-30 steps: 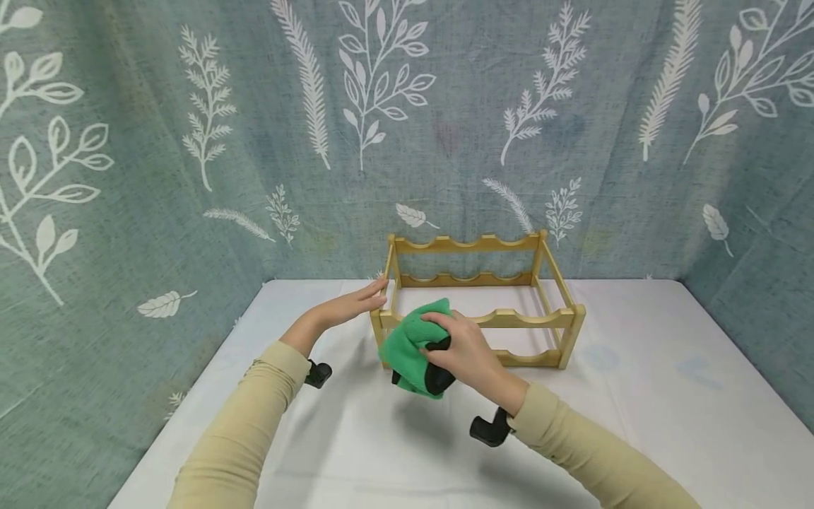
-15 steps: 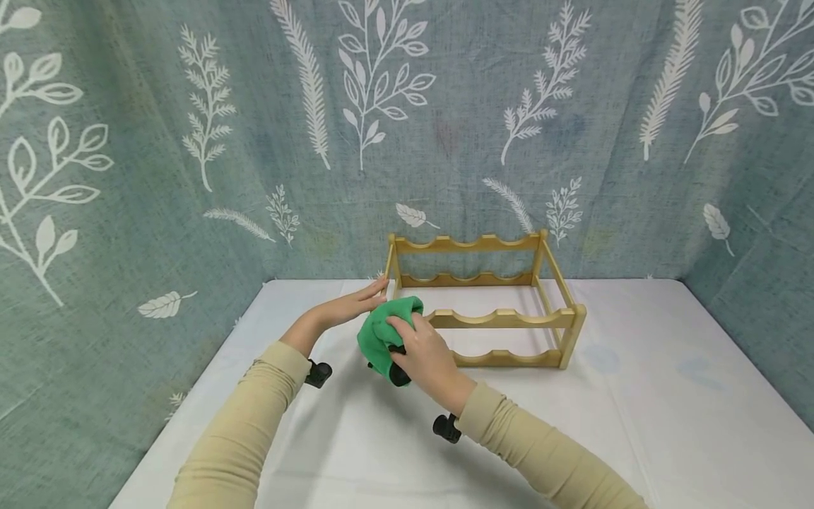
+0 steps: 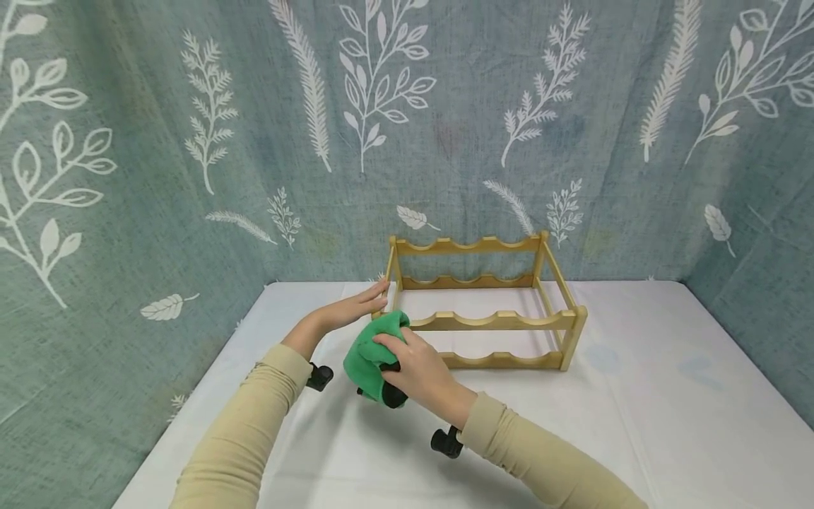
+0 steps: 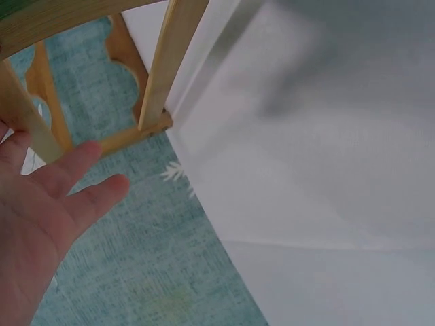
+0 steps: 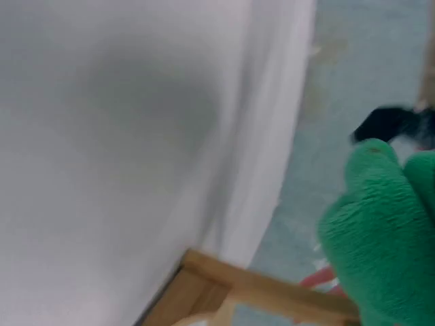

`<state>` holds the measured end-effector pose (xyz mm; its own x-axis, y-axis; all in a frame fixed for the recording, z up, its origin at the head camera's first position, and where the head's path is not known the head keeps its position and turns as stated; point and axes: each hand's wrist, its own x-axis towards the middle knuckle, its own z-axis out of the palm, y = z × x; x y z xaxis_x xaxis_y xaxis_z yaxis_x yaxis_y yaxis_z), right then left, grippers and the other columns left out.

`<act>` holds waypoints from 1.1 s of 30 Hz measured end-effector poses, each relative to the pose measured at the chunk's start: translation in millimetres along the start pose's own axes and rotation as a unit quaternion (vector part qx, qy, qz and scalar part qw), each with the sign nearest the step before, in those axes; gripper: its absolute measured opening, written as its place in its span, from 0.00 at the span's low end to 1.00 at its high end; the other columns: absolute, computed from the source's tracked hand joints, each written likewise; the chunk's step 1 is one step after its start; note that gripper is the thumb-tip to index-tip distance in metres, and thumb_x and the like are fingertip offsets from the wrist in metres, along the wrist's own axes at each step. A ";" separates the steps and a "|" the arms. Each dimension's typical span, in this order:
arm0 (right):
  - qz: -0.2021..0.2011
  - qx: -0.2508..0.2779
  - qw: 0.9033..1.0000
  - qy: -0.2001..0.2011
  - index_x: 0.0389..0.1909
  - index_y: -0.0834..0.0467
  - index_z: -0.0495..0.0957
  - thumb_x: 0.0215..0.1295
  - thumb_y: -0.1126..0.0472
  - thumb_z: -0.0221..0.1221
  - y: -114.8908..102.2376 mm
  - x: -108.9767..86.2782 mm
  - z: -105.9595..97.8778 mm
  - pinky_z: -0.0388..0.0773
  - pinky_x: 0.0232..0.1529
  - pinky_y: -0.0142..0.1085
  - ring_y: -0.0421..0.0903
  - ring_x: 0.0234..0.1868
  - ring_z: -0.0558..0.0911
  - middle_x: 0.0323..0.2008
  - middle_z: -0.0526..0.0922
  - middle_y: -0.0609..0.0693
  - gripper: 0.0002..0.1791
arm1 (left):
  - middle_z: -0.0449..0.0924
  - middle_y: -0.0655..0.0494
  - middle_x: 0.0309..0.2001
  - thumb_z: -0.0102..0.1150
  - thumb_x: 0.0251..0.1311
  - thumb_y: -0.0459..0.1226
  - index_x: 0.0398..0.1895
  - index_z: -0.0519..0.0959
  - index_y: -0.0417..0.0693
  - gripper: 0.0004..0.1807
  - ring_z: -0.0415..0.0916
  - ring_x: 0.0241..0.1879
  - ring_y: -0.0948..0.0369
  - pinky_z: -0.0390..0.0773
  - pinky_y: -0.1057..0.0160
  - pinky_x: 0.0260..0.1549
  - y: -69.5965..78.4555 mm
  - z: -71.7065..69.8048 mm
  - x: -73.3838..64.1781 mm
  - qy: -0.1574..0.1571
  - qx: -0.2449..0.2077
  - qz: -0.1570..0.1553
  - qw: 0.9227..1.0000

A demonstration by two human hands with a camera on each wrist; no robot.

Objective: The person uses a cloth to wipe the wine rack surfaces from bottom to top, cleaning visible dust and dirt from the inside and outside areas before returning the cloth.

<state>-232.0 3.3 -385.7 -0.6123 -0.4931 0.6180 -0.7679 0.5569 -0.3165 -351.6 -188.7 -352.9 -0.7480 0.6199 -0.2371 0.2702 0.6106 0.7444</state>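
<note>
My right hand grips a fuzzy green cloth with black patches showing below the fingers; whether the black belongs to the cloth or to something under it, I cannot tell. The cloth is in front of the left front corner of a wooden bottle rack with scalloped rails. Fairly straight fingers of my left hand rest at the rack's left side. In the left wrist view the left hand has its fingers spread by the rack's bars. Green cloth fills the right wrist view's lower right, hiding the fingers.
The rack stands on a white-covered table, near its back edge. A grey-green curtain with white leaf prints hangs behind and at both sides. Small black cameras sit on both wrists.
My right hand has carried the green cloth leftward along the rack's front, then slightly toward me, to its left front corner. The left hand and rack have stayed in place.
</note>
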 end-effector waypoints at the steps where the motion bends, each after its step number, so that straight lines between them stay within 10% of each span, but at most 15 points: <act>1: 0.009 0.026 1.000 -0.010 0.51 0.60 0.75 0.48 0.63 0.68 0.0 0.1 -0.5 0.78 0.41 0.36 0.48 0.41 0.79 0.43 0.76 0.57 0.26 | 0.23 0.56 0.72 0.31 0.69 0.53 0.72 0.33 0.60 0.34 0.23 0.71 0.51 0.40 0.37 0.62 -0.5 0.9 0.3 0.000 -0.001 0.001 1.000; 9: 0.116 0.168 0.978 -0.051 0.55 0.59 0.74 0.54 0.62 0.64 14.9 10.6 13.7 0.76 0.46 0.34 0.48 0.49 0.78 0.53 0.76 0.57 0.25 | 0.24 0.58 0.72 0.31 0.69 0.55 0.72 0.33 0.62 0.34 0.23 0.71 0.53 0.39 0.38 0.63 -1.0 2.3 2.3 -0.002 -0.003 -0.003 1.000; 19: 0.242 0.182 0.940 -0.155 0.49 0.61 0.78 0.50 0.60 0.66 32.7 -12.4 58.6 0.76 0.46 0.38 0.49 0.47 0.79 0.46 0.81 0.55 0.23 | 0.24 0.61 0.72 0.33 0.68 0.55 0.72 0.35 0.66 0.34 0.25 0.71 0.54 0.40 0.38 0.63 -0.8 3.3 -0.8 0.004 -0.019 -0.013 1.000; 33: 0.227 0.237 0.943 -0.048 0.57 0.56 0.73 0.54 0.56 0.64 10.6 10.5 12.0 0.75 0.48 0.41 0.49 0.52 0.77 0.54 0.76 0.57 0.27 | 0.23 0.56 0.72 0.31 0.69 0.53 0.72 0.33 0.61 0.34 0.24 0.71 0.51 0.39 0.36 0.62 -2.4 3.7 0.8 -0.002 -0.019 0.005 1.000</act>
<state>-248.8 -4.1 -391.1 -0.8952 -0.3463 0.2806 -0.4064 0.3757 -0.8329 -350.6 -187.9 -357.2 -0.7431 0.6277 -0.2320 0.2540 0.5852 0.7701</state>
